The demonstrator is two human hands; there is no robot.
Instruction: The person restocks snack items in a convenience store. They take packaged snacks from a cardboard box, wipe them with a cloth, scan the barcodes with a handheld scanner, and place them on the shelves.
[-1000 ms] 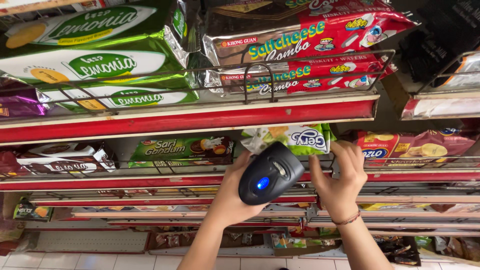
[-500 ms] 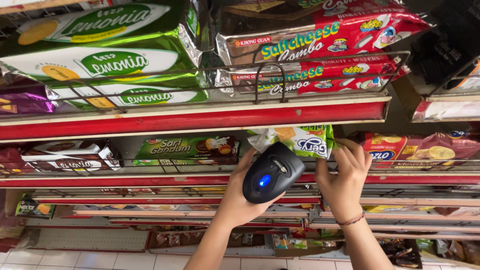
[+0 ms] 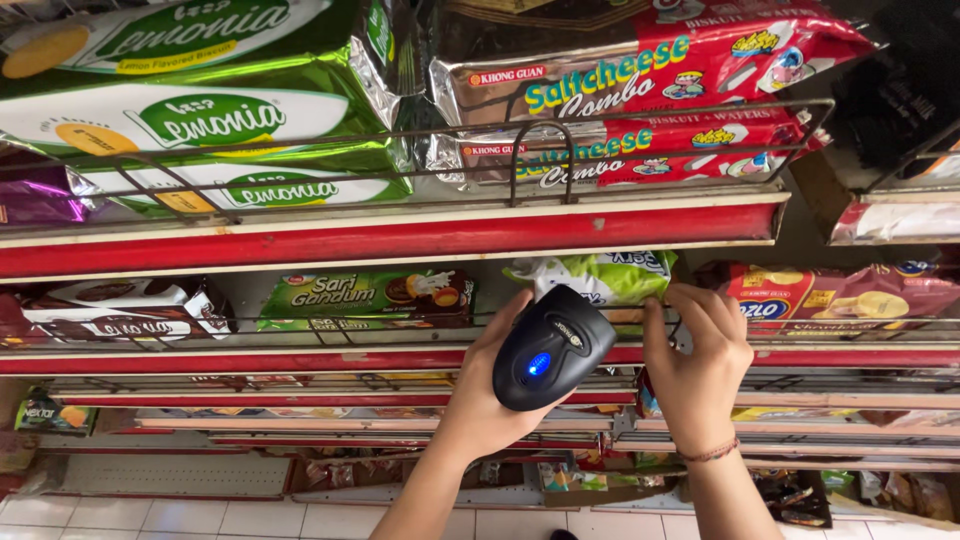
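My left hand [image 3: 480,400] grips a black handheld barcode scanner [image 3: 550,348] with a blue light on its back, pointed at the middle shelf. A light green and white snack packet [image 3: 600,275] lies on that shelf, just beyond the scanner. My right hand [image 3: 700,355] reaches to the wire rail beside the packet, fingers curled over its edge; a thin bracelet circles the wrist.
Red-edged shelves [image 3: 400,235] with wire rails hold green lemon biscuit packs [image 3: 200,120], red cracker packs [image 3: 640,90], a green sandwich biscuit pack [image 3: 370,295] and red packs [image 3: 830,295] at right. Lower shelves and a white tiled floor [image 3: 200,515] lie below.
Both hands and the scanner stay at the green packet; the view has shifted slightly, and my right hand's fingers have settled lower on the rail.
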